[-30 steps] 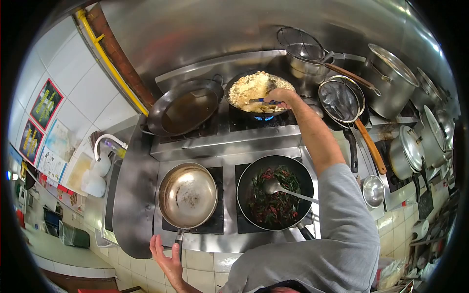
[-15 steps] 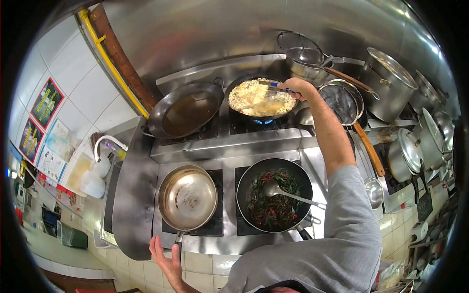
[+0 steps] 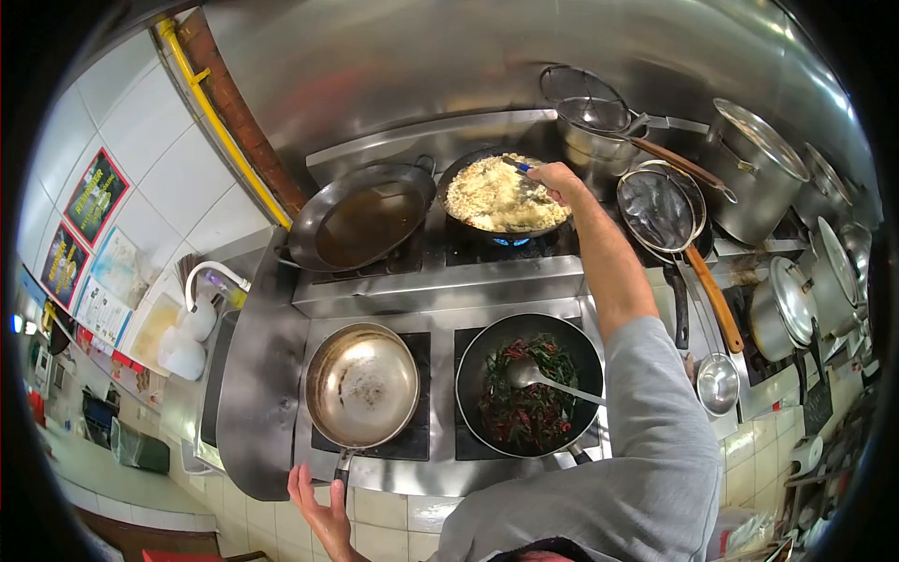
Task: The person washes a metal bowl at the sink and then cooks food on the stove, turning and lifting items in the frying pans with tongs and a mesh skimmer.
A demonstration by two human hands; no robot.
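Steel stovetop (image 3: 435, 293) lies beneath: right grip (image 3: 560, 180) clasps a utensil (image 3: 517, 165), left grip (image 3: 323, 510) spreads empty.

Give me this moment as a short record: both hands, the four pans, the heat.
Right hand: holds blue-handled utensil at back-right wok; utensil's far end unclear
Left hand: open, beside silver pan's handle; contact unclear
Back right: pale, crumbly-looking food
Back left: dark wok, brownish liquid
Front left: silver pan, stained inside
Front right: black pan, dark green-and-red food, metal ladle
Flame: blue, under back-right wok
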